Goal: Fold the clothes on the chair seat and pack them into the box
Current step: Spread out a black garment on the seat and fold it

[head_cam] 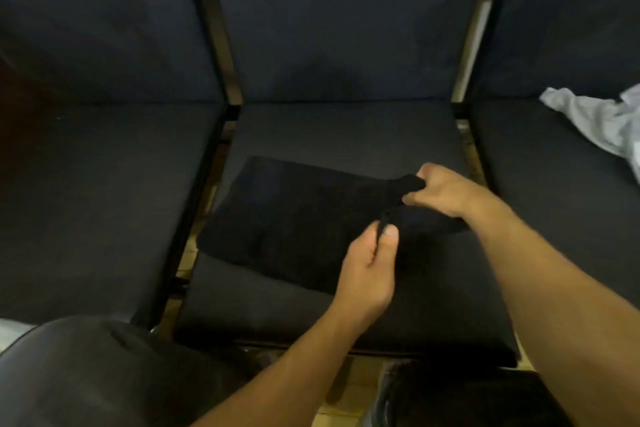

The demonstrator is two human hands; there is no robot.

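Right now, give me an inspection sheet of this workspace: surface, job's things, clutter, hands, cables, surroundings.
Surface: dark cushioned middle chair seat.
Job's things: black garment lying partly folded on the seat; box at bottom right, dark contents.
Clutter: pale crumpled cloth on the right-hand seat.
Hands: left hand and right hand both pinch the garment's right end.
Cables: nothing seen.
Surroundings: neighbouring seats, dark backrests, black frames.

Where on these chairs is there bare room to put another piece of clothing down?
The left seat shows bare cushion. On the middle seat, bare strips lie behind and in front of the black garment. Its right end is crowded: the left hand and right hand both grip it there. A pale cloth covers the right seat's far corner.
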